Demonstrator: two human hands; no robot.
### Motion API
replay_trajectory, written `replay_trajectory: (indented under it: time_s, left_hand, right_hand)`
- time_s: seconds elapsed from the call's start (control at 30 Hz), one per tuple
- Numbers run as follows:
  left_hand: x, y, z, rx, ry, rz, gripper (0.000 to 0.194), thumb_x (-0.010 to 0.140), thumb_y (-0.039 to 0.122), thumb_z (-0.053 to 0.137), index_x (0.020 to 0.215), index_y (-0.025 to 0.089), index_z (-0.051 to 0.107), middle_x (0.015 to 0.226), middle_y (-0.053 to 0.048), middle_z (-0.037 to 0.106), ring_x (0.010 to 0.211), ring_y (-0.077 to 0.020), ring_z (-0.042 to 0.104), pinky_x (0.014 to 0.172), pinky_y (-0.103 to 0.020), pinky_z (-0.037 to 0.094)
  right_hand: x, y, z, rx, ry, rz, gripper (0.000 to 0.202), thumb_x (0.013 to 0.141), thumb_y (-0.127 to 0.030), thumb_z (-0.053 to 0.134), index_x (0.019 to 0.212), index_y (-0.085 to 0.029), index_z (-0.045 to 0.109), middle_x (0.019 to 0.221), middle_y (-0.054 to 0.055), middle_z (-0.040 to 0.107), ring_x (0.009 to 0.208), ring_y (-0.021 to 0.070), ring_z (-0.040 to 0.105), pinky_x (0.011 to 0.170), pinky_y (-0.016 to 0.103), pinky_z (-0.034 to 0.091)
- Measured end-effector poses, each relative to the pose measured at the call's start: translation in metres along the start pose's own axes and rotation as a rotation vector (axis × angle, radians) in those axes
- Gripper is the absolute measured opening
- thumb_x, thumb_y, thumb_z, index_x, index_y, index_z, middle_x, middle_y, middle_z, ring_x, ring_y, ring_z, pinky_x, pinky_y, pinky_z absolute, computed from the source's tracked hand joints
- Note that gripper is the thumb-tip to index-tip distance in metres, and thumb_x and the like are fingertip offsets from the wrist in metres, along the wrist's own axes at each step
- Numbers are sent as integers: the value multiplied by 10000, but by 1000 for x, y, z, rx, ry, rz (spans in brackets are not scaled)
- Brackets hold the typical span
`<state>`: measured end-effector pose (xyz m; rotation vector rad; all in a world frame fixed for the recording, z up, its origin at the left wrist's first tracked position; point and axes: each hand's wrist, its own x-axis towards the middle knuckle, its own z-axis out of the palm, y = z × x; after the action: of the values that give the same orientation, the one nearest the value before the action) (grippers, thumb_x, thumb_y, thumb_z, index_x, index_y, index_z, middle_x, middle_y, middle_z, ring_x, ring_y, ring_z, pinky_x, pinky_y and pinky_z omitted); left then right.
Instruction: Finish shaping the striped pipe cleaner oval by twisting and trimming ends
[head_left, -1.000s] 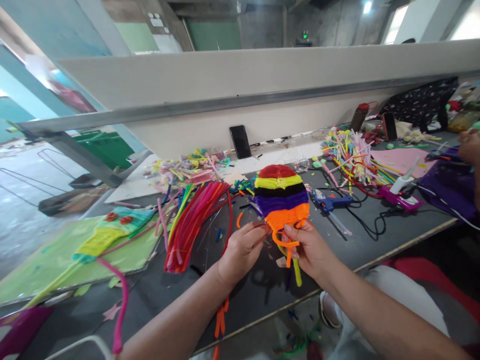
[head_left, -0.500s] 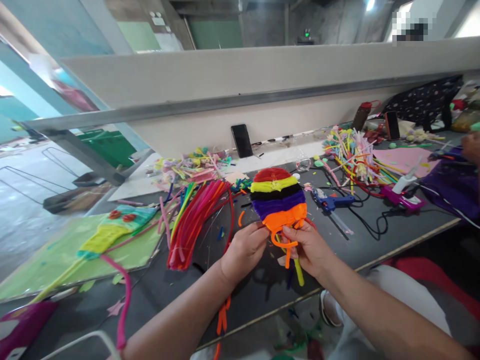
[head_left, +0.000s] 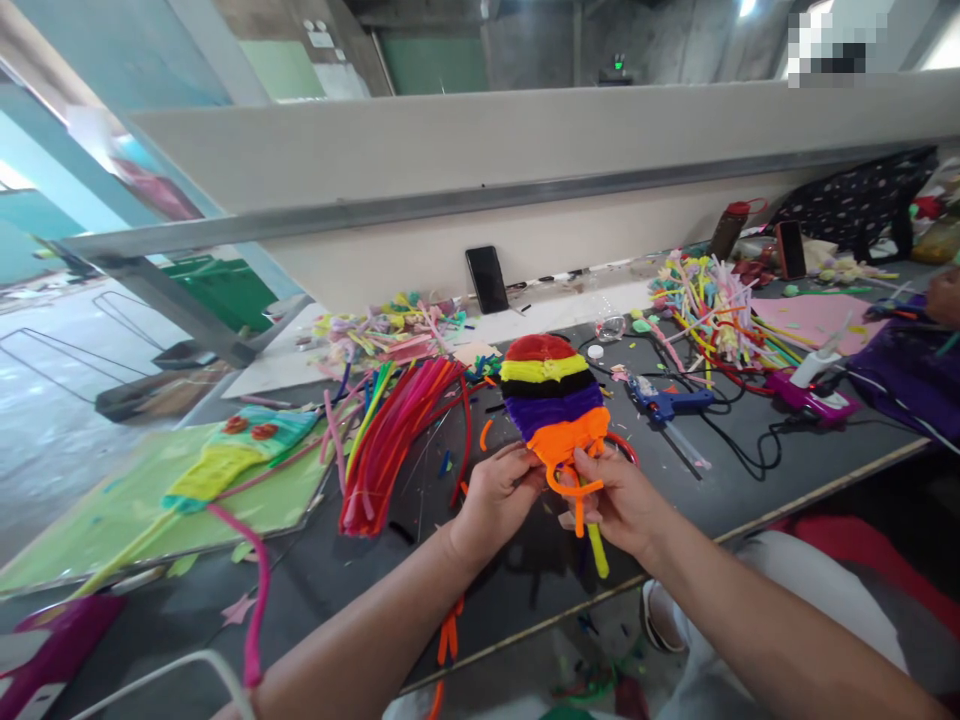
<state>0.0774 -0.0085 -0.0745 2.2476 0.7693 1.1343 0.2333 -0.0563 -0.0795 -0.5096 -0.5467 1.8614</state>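
Note:
Between my hands, over the dark table, is a striped pipe-cleaner piece (head_left: 553,388) with red, yellow, black, purple and orange bands. My left hand (head_left: 501,500) pinches its lower left edge. With thumb and fingers, my right hand (head_left: 619,497) grips the lower right, where loose orange ends (head_left: 576,489) curl out. A yellow pipe-cleaner end (head_left: 598,552) sticks out below my right hand. To the left lies a bundle of red and pink pipe cleaners (head_left: 394,440). A blue glue gun (head_left: 669,403) rests right of the piece.
A blue and yellow pipe-cleaner piece (head_left: 229,455) lies on a green sheet (head_left: 292,500) at left. A black phone (head_left: 487,280) leans on the back board. Mixed pipe cleaners (head_left: 705,300) and a magenta device (head_left: 811,400) are at right. A co-worker's hand (head_left: 943,297) shows at the right edge.
The view has shifted slightly, so the table things appear a little further right. Both hands keep hold of the striped piece, nearly in the same place.

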Motion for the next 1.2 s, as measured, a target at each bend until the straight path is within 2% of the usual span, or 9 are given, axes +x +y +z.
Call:
replay_trajectory:
  time_s: [0.23,0.33,0.43,0.5,0.6,0.73,0.93,1.1,1.2]
  left_hand:
    - [-4,-3,0,-82,20,-41,175,775,116,573,881,186,694,859,-54,693,768,-161,644,706,-267,515]
    - [-5,-1,3,-253,-2,-133,155,757,136,602,884,176,680,849,-46,686,744,-163,639,708,-281,517]
    - [-1,3,5,-434,-52,-231,165,782,172,581,940,160,627,856,-52,669,771,-163,633,748,-303,515]
    - [1,6,5,-441,42,-275,169,806,185,552,973,160,557,872,-53,639,792,-149,620,748,-293,510]
    - [0,8,2,-283,236,-191,189,800,170,556,973,181,479,907,-44,572,817,-132,588,756,-281,495]
    - [-4,7,-1,-48,75,-19,185,760,151,593,929,182,524,929,-60,539,859,-151,550,804,-310,473]
    - [3,-4,6,-360,266,-376,233,761,102,500,965,189,428,825,-1,549,749,-113,595,712,-274,493]
    - [9,-3,11,-650,81,-517,437,647,28,520,1062,162,494,1027,-66,612,845,-143,614,764,-303,494]
    - [9,5,13,-794,-46,-548,442,645,65,605,1076,146,543,972,-70,654,819,-166,621,745,-306,501]
  right_hand:
    - [0,4,4,-64,35,-38,214,720,-322,701,825,-164,602,615,-22,609,372,36,398,341,154,302]
    - [-1,6,5,-210,89,-123,185,722,-318,697,754,-154,617,583,-22,591,380,52,427,348,175,347]
    - [0,7,3,-372,186,-237,220,740,-353,672,684,-146,624,602,-2,608,402,61,462,364,183,378]
    - [1,4,1,-452,286,-300,237,730,-372,675,664,-149,628,583,-5,605,403,60,467,371,177,384]
    - [2,2,0,-494,397,-331,247,692,-389,699,658,-153,631,555,-9,598,399,62,465,376,175,398]
    - [6,4,-2,-529,413,-322,246,686,-387,696,640,-156,628,503,-17,568,391,69,464,375,177,394]
    - [6,7,-6,-556,424,-333,236,708,-393,683,685,-167,621,568,-14,601,439,77,488,420,198,429]
    - [4,7,-4,-571,408,-347,226,732,-383,666,698,-164,623,587,-13,604,453,79,497,425,199,434]
    - [4,8,0,-552,393,-329,220,721,-376,677,694,-163,624,589,-11,605,456,75,497,415,189,431]
